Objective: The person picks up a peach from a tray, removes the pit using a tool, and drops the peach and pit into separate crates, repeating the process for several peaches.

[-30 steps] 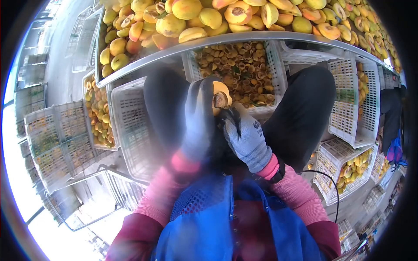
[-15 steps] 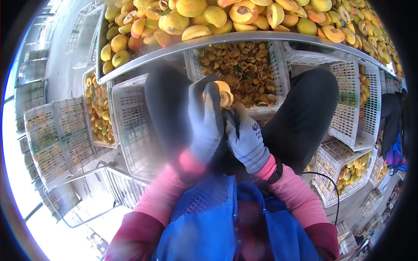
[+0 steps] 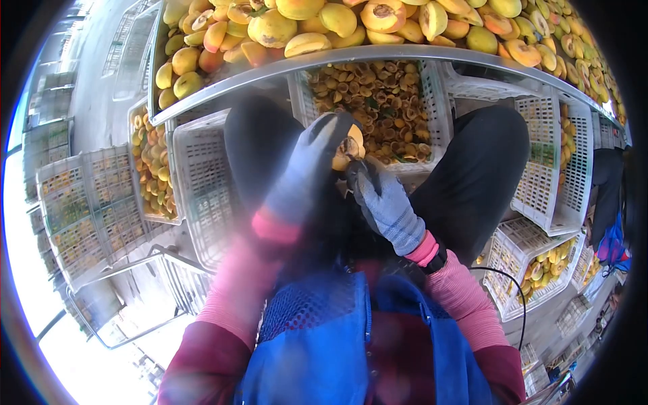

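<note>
Your left hand grips the halved fruit in its fingers, upper centre of the frame. Your right hand meets it; its finger grip cannot be told. Hazard: off-centre pressure could dislodge the fruit.

One left hand, one right hand, one cut fruit, one wristband, many piled fruits

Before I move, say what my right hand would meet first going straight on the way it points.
Your right hand would most likely meet the cut fruit half held in your left hand. It looks just beyond the right fingertips, though depth is hard to judge.
</note>
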{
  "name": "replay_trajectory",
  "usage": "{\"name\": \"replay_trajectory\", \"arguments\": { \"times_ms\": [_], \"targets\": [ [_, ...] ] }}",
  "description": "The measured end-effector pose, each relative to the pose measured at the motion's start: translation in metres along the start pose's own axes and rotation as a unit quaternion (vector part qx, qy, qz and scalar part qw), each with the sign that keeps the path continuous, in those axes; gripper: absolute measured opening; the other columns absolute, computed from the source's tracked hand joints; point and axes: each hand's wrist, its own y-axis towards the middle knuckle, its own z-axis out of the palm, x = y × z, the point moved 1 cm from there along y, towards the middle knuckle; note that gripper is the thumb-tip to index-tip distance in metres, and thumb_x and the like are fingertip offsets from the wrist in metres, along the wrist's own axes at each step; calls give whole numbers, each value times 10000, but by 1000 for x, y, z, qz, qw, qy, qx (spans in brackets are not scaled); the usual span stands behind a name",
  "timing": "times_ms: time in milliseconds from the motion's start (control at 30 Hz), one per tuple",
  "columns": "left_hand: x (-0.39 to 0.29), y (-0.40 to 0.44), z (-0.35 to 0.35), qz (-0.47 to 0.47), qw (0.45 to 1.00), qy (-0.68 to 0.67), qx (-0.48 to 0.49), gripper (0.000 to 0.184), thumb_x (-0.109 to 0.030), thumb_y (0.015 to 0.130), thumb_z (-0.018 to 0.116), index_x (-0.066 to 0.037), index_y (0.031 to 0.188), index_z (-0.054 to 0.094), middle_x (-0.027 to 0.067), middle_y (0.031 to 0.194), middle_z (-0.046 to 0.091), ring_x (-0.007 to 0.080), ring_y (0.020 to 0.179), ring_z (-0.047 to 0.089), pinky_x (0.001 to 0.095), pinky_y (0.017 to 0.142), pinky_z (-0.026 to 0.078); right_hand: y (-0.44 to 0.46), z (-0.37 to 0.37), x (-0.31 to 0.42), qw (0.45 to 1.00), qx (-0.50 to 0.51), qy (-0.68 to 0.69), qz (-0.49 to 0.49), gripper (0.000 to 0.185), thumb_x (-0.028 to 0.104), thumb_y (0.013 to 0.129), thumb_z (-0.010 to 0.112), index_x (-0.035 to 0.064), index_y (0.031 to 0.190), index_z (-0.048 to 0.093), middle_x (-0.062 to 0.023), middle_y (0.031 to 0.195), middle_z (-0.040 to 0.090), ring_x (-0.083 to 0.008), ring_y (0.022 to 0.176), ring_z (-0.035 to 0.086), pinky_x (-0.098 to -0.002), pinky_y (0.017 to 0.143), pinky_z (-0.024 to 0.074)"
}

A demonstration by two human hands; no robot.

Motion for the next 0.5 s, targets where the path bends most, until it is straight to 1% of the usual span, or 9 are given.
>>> {"name": "replay_trajectory", "arguments": {
  "times_ms": [67,100,133,167,200,300,400,467,500],
  "targets": [
    [9,0,11,-17,996,-67,-59,340,-116,824,636,19,1115,522,124,916,574,232,800,580,293,705,480,-3,1,-3,993,-14,101,58,388,183,943,502,-32,1260,439,-86,958,548,-135,806,501,-257,701,431],
    [-11,-5,21,-82,975,-184,-97,283,-132,864,607,12,1097,533,104,896,578,191,786,577,272,691,473,-1,4,11,968,-32,203,147,385,211,939,509,-26,1238,464,-135,1038,563,-188,924,521,-296,787,434],
    [-23,-7,29,-144,934,-298,-134,234,-147,904,579,5,1079,544,85,876,582,150,772,574,250,677,467,-1,5,14,948,-41,253,188,385,218,941,510,-25,1235,467,-131,1025,558,-186,918,517,-294,780,428],
    [-26,-6,34,-106,962,-176,-179,227,-203,935,557,-11,1057,555,41,813,579,85,735,539,228,650,452,-1,6,17,924,-55,303,228,385,226,942,512,-24,1233,471,-126,1012,553,-184,911,512,-291,772,422],
    [-30,-7,35,-102,966,-151,-181,233,-208,935,557,-13,1062,554,41,801,577,84,723,534,229,646,451,1,6,16,923,-59,305,225,388,211,948,509,-26,1249,452,-68,906,529,-127,781,483,-248,669,407],
    [-38,-9,31,-71,976,-79,-190,254,-233,930,565,-14,1058,552,36,767,571,86,689,520,230,622,441,5,3,12,935,-23,283,210,408,229,947,516,-23,1259,440,-10,798,507,-71,640,448,-210,560,390],
    [-41,-11,28,-90,973,-135,-166,262,-260,933,554,-8,1004,554,36,758,562,88,665,510,225,613,430,10,-14,8,960,67,195,188,396,260,941,516,-26,1213,483,-91,995,565,-139,858,513,-292,750,423],
    [-35,-12,25,-132,965,-182,-136,276,-279,932,550,-5,962,555,36,751,554,94,659,504,233,608,421,15,-22,16,963,113,146,197,387,266,940,508,-29,1191,502,-140,1089,595,-189,966,553,-334,841,441],
    [-30,-12,23,-153,959,-206,-122,286,-289,932,547,-3,941,555,36,747,550,97,657,500,237,605,417,17,-26,23,959,125,136,216,385,264,941,502,-30,1189,502,-147,1083,596,-205,961,559,-336,835,443]
  ]
}}
